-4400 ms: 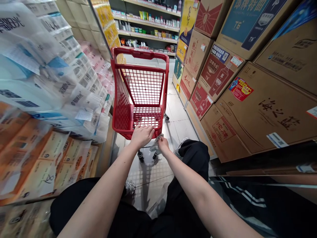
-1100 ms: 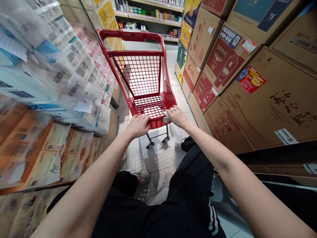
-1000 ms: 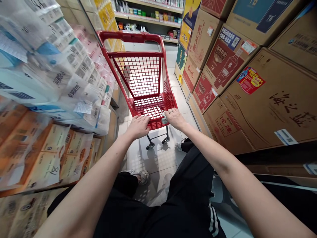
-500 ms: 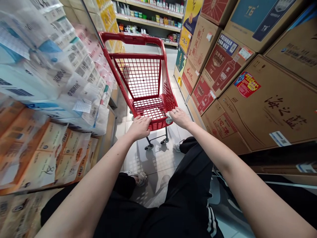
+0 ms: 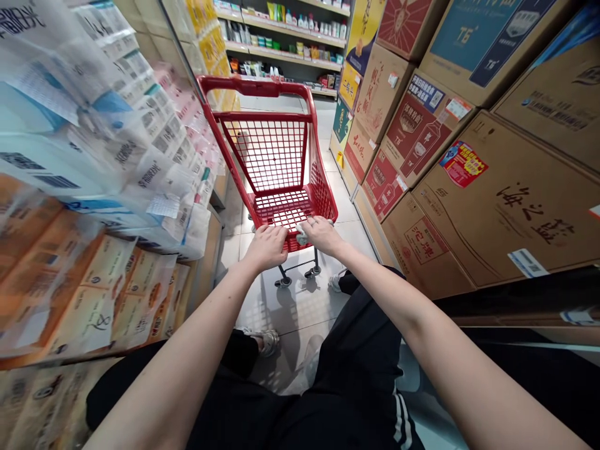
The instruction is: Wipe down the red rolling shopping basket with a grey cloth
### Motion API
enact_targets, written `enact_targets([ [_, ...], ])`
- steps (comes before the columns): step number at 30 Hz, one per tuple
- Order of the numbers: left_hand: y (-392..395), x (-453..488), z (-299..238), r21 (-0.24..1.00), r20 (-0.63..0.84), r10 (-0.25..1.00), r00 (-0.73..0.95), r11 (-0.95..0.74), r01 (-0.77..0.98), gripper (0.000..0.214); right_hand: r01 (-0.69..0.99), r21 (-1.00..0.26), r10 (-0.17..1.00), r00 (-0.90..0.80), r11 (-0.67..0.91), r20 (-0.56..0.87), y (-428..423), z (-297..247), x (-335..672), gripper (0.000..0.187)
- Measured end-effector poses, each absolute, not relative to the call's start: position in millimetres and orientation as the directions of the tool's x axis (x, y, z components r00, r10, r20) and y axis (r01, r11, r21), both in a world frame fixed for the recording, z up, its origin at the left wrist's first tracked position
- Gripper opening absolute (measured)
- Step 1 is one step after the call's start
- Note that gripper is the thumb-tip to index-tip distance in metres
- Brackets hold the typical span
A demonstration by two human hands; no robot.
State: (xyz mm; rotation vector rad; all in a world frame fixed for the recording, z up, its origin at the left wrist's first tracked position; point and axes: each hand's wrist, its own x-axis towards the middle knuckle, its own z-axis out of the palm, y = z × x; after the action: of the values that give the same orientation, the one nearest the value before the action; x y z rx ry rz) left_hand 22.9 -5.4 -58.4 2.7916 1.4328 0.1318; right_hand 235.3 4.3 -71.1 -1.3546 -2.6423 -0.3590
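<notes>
In front of me stands a small red shopping cart (image 5: pixel 288 201) with a grid basket and a raised handle (image 5: pixel 253 85) on its far side. My left hand (image 5: pixel 266 247) is closed over the near rim of the basket, its fingers curled on top and partly out of sight. To its right, my right hand (image 5: pixel 323 235) presses a crumpled whitish cloth (image 5: pixel 301 234) against the same rim. Most of the cloth is hidden under the fingers. Nothing lies in the basket part that shows.
Stacked cardboard boxes (image 5: pixel 510 200) line the right side. On the left are wrapped paper packs (image 5: pixel 117 150) and orange packs (image 5: pixel 89 312). Shelves with bottles (image 5: pixel 285 37) close off the far end. Cart wheels (image 5: pixel 283 282) rest on the tiled floor near my feet.
My right hand has slid left along the rim with the cloth, closer to my left hand. My left hand stays on the rim. The view has tilted up slightly.
</notes>
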Motion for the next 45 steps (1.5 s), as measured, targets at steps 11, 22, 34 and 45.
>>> enact_targets([
  [11, -10, 32, -57, 0.069, 0.072, 0.784, 0.616, -0.620, 0.781, 0.045, 0.857, 0.149, 0.805, -0.514, 0.493, 0.298, 9, -69, 304, 0.024],
  [22, -13, 36, -49, 0.027, -0.032, 0.826, 0.563, -0.563, 0.826, 0.033, 0.877, -0.106, 0.821, -0.388, 0.469, 0.419, -1, -88, 276, 0.029],
  [34, -5, 40, -47, -0.042, -0.062, 0.878, 0.475, -0.478, 0.877, 0.036, 0.560, -0.801, 0.816, 0.349, 0.213, 0.461, -74, -146, 242, 0.039],
  [45, -6, 43, -55, -0.054, 0.039, 0.849, 0.526, -0.524, 0.850, 0.030, 0.881, -0.454, 0.927, 0.051, 0.134, 0.372, -56, -142, 217, 0.037],
])
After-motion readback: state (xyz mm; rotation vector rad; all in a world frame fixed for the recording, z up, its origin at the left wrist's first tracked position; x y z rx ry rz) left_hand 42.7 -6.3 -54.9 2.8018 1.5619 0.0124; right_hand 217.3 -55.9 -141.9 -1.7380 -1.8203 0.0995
